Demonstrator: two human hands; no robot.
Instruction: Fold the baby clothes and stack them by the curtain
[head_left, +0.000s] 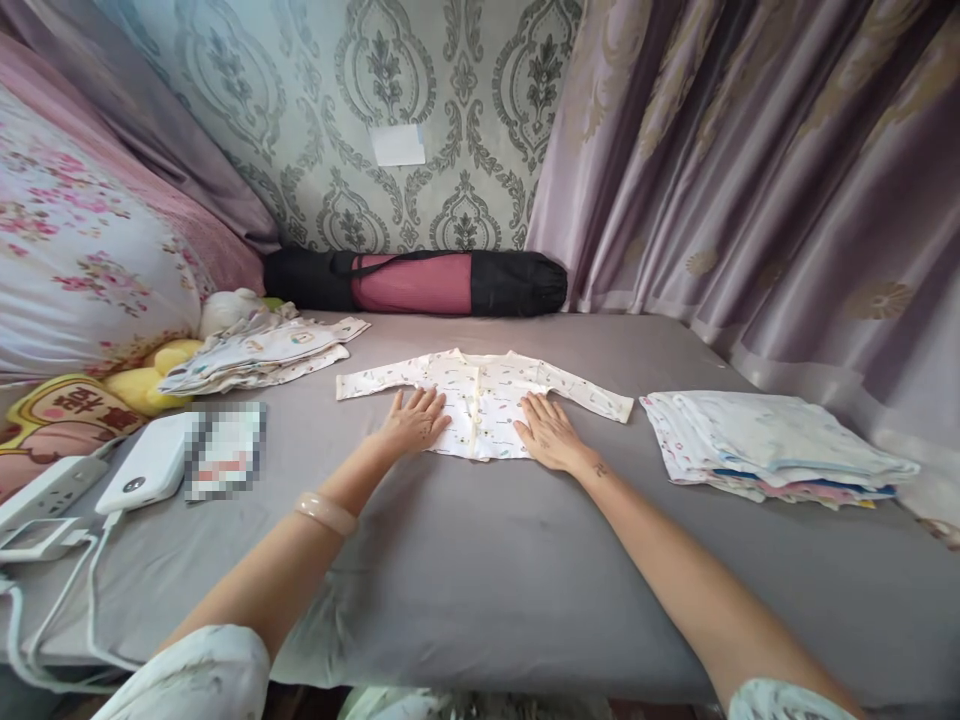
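Note:
A small white baby shirt (487,400) with a fine print lies spread flat, front up, on the grey sheet, its sleeves stretched out to both sides. My left hand (416,420) rests flat on the shirt's lower left side, fingers spread. On the lower right side my right hand (549,430) presses down with its fingers extended. Neither hand grips the cloth. Parts of the shirt's side edges are hidden under my palms.
Folded cloths (772,440) are stacked at the right, printed baby clothes (262,350) at the left. A power bank (150,460), a power strip (52,485) and white cables sit at the left edge. A black and pink rolled bag (412,283) lies along the wall.

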